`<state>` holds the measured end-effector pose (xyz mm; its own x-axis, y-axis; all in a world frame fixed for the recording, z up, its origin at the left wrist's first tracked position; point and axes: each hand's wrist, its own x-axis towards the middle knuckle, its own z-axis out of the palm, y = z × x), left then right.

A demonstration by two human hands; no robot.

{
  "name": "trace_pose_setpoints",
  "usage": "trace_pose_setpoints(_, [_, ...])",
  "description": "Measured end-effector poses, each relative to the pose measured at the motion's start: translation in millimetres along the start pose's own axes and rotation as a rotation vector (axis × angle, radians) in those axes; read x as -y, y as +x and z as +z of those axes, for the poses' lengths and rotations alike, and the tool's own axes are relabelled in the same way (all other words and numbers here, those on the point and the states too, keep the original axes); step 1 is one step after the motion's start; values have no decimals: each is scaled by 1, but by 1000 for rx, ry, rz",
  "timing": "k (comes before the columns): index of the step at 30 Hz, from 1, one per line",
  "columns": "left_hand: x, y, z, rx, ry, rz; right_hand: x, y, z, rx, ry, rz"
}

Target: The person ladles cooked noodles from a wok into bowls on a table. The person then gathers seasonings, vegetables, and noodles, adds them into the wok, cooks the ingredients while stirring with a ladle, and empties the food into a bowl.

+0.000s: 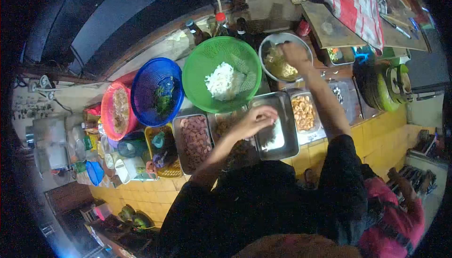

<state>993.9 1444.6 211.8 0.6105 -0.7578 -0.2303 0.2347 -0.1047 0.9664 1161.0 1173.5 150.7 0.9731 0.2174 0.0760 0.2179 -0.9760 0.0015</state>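
My left hand (258, 122) is over a metal tray (293, 150) with white material in it; its fingers are curled together, and what they hold, if anything, is too small to name. My right hand (296, 55) reaches down into a round bowl (267, 72) of pale yellowish food (287, 71). Its fingertips are blurred against the food. Left of this bowl, a green mesh basket (195, 55) holds a white heap (225, 81).
Blue (141, 84) and pink (107, 112) baskets stand at left. Trays of pinkish pieces (195, 140) and orange-brown pieces (303, 112) flank the middle. Bottles (221, 25) stand behind. A striped cloth (348, 4) hangs at upper right. Another person in pink (400, 215) is at lower right.
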Motion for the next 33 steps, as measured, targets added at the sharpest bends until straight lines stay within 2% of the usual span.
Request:
trace_pose_setpoints(1, [0,10,-1,-40,1,34,4,-6,-41,3,18,26])
trace_pose_setpoints(3, [-7,37,0,-146,89,-72,-9,-16,-52,-20,-16,93])
trace_pose_setpoints(5, [-13,70,9,-322,122,-15,-15,-24,-61,-48,-52,159])
trace_pose_setpoints(7, [17,129,18,-630,179,217,-15,-32,-71,-182,23,103])
trace_pose_setpoints(8, [12,147,19,-629,173,222,-19,-34,-70,-232,95,30])
trace_pose_setpoints(9, [5,164,18,-851,337,352,-16,-38,-75,-233,87,30])
trace_pose_setpoints(11, [3,206,8,-1070,495,493,-3,-47,-90,-256,362,36])
trace_pose_setpoints(12, [28,231,-2,-1002,328,397,-7,-46,-87,-390,399,-127])
trace_pose_setpoints(13, [45,248,-10,-916,200,402,-6,-51,-93,-389,394,-122])
trace_pose_setpoints(16, [79,286,-24,-695,-252,320,0,-64,-125,-540,532,82])
trace_pose_setpoints(17, [71,277,-23,-743,110,185,-5,-71,-125,-474,476,263])
trace_pose_setpoints(19, [56,256,-21,-787,903,-134,-15,-84,-131,-671,518,237])
trace_pose_setpoints(21, [39,237,-15,-792,689,83,-37,-85,-125,-706,619,295])
trace_pose_setpoints(22, [36,236,-6,-820,670,-81,-46,-87,-118,-741,722,366])
trace_pose_setpoints(25, [26,215,1,-860,544,-67,-62,-73,-87,-735,884,382])
trace_pose_setpoints(26, [52,224,-8,-816,415,-13,-50,-68,-94,-777,943,362])
trace_pose_setpoints(27, [58,222,-10,-816,422,-19,-58,-66,-76,-777,951,366])
trace_pose_setpoints(29, [67,216,-14,-709,497,202,-76,-58,-39,-326,821,307])
trace_pose_setpoints(30, [53,210,-7,-752,413,300,-60,-55,-41,-483,986,334])
trace_pose_setpoints(33, [12,197,-3,-689,401,260,-36,-61,-69,-338,1086,335])
